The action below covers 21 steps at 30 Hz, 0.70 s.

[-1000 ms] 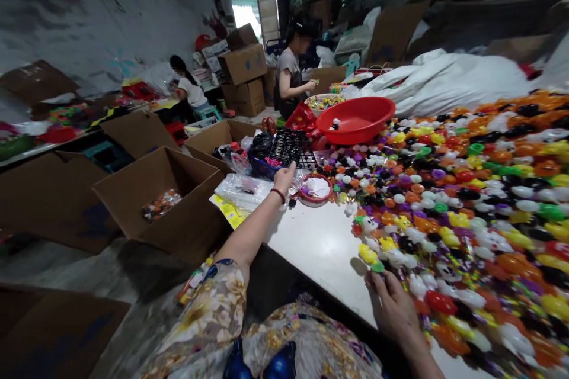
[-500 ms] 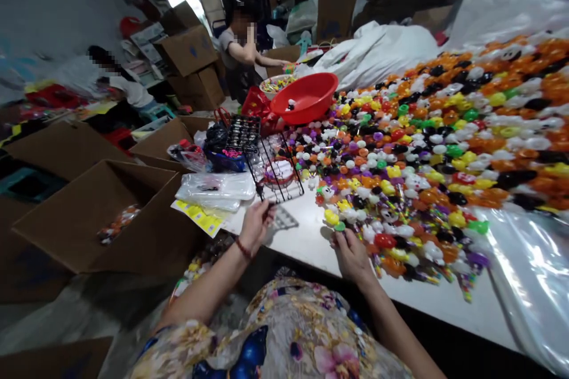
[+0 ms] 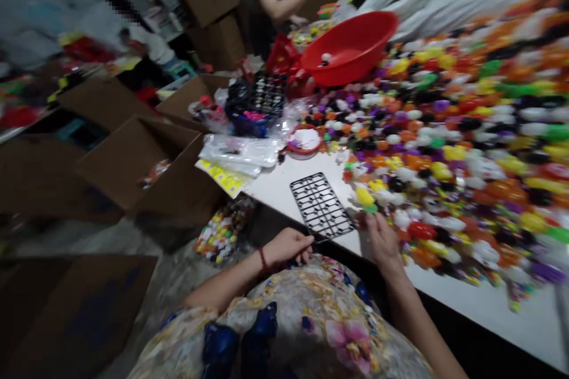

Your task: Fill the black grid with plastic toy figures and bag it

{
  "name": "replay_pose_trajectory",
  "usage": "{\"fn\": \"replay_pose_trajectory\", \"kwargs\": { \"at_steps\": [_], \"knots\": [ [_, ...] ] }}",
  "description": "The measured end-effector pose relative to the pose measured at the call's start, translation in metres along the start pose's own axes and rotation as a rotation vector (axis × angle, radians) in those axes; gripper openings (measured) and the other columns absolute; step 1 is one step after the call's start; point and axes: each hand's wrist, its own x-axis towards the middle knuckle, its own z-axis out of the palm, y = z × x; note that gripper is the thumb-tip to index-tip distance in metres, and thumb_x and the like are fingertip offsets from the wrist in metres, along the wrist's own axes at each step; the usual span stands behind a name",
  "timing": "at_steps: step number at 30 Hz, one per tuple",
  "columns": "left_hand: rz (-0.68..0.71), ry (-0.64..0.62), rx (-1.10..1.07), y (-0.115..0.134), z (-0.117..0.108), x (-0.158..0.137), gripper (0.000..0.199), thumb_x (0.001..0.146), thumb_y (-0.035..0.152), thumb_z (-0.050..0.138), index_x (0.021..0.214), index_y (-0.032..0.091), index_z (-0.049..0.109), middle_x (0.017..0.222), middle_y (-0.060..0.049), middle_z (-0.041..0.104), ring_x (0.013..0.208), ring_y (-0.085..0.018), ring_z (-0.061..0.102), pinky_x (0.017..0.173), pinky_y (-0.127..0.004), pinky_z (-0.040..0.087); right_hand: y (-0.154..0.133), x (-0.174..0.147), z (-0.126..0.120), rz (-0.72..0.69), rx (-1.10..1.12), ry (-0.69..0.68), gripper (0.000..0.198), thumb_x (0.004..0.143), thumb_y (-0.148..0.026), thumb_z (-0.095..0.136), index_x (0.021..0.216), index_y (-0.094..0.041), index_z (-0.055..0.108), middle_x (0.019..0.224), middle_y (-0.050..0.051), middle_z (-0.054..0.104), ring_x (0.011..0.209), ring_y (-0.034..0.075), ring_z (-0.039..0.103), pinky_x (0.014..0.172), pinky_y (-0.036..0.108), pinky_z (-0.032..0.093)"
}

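My left hand (image 3: 291, 247) is closed at the near corner of a black plastic grid rack (image 3: 322, 207), pinching its edge between thumb and fingers. The rack tilts over the near edge of the white table (image 3: 275, 186). My right hand (image 3: 381, 240) is by the rack's right corner, at the near side of a heap of small plastic toys (image 3: 427, 172). Its fingers are pressed together on a small green plastic piece (image 3: 370, 209). A yellow toy (image 3: 364, 196) touches that piece; whether the two are joined I cannot tell.
Clear plastic bags (image 3: 240, 153) and a yellow label sheet (image 3: 222, 176) lie at the table's left corner. Behind are a small red-rimmed dish (image 3: 291, 145), more black racks (image 3: 269, 98) and a red basin (image 3: 331, 71). Cardboard boxes (image 3: 146, 148) stand left. Two people sit beyond.
My left hand has brought the black rack from upright, over the table's left part, down and toward me. It now tilts nearly flat. The view has shifted; my right hand stays at the heap.
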Motion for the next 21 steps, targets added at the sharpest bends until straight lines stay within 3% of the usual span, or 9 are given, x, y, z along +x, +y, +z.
{"fn": "replay_pose_trajectory", "kwargs": {
  "at_steps": [2,3,6,8,11,16,18,21],
  "knots": [
    [0.295,0.249,0.362,0.004,-0.007,0.006,0.035,0.094,0.037,0.053,0.075,0.012,0.068,0.077,-0.009,0.072,0.073,-0.019,0.067,0.072,-0.031,0.053,0.002,0.001,-0.001,0.016,-0.02,0.021,0.065,0.071,-0.084,0.05,0.08,-0.022,0.062,0.074,0.007,0.071,0.069,0.024,0.068,0.071,0.042,0.057],
    [0.446,0.37,0.503,0.006,-0.013,0.011,0.028,0.093,0.033,0.055,0.087,0.011,0.07,0.092,-0.013,0.073,0.09,-0.023,0.068,0.084,-0.035,0.052,0.003,0.002,0.0,0.032,-0.007,0.022,0.065,0.071,-0.084,0.051,0.083,-0.021,0.063,0.077,0.008,0.071,0.069,0.025,0.068,0.073,0.045,0.056],
    [0.792,0.405,0.848,0.011,-0.034,0.036,0.031,0.093,0.031,0.056,0.116,0.012,0.065,0.127,-0.017,0.065,0.123,-0.026,0.057,0.105,-0.039,0.045,-0.001,0.005,0.001,0.075,0.012,0.017,0.059,0.072,-0.079,0.056,0.083,-0.022,0.064,0.079,0.011,0.07,0.068,0.028,0.067,0.077,0.054,0.055],
    [0.889,0.406,1.025,0.011,-0.044,0.052,0.039,0.094,0.038,0.056,0.122,0.012,0.063,0.138,-0.019,0.057,0.135,-0.026,0.047,0.112,-0.04,0.04,-0.007,0.003,0.0,0.074,-0.027,0.012,0.05,0.075,-0.075,0.058,0.08,-0.025,0.063,0.081,0.013,0.069,0.07,0.029,0.067,0.079,0.057,0.054],
    [0.867,0.489,1.167,0.007,-0.041,0.065,0.048,0.094,0.049,0.052,0.127,0.015,0.062,0.142,-0.016,0.054,0.138,-0.025,0.044,0.112,-0.039,0.039,-0.022,-0.007,-0.002,0.047,-0.137,-0.018,0.037,0.083,-0.065,0.057,0.081,-0.029,0.067,0.092,0.015,0.07,0.087,0.033,0.068,0.084,0.06,0.051],
    [0.615,0.829,1.171,0.0,-0.007,0.063,0.055,0.095,0.055,0.046,0.134,0.017,0.056,0.143,-0.016,0.052,0.128,-0.027,0.049,0.1,-0.04,0.044,-0.051,-0.021,-0.001,0.022,-0.126,0.071,0.032,0.087,-0.057,0.053,0.103,-0.037,0.071,0.119,0.012,0.067,0.119,0.039,0.057,0.09,0.064,0.042],
    [0.543,0.91,1.158,-0.001,0.005,0.059,0.061,0.094,0.06,0.044,0.135,0.015,0.054,0.141,-0.017,0.053,0.12,-0.028,0.053,0.095,-0.041,0.045,-0.06,-0.021,0.001,0.015,-0.174,0.141,0.03,0.085,-0.057,0.057,0.097,-0.035,0.073,0.115,0.012,0.068,0.117,0.038,0.057,0.087,0.059,0.043],
    [0.501,0.904,1.147,-0.001,0.016,0.052,0.068,0.09,0.066,0.047,0.135,0.016,0.053,0.137,-0.018,0.056,0.11,-0.028,0.056,0.094,-0.043,0.044,-0.062,-0.018,0.004,0.086,-0.158,0.144,0.033,0.074,-0.059,0.069,0.081,-0.027,0.071,0.089,0.009,0.069,0.086,0.028,0.062,0.069,0.043,0.045]
  ]
}}
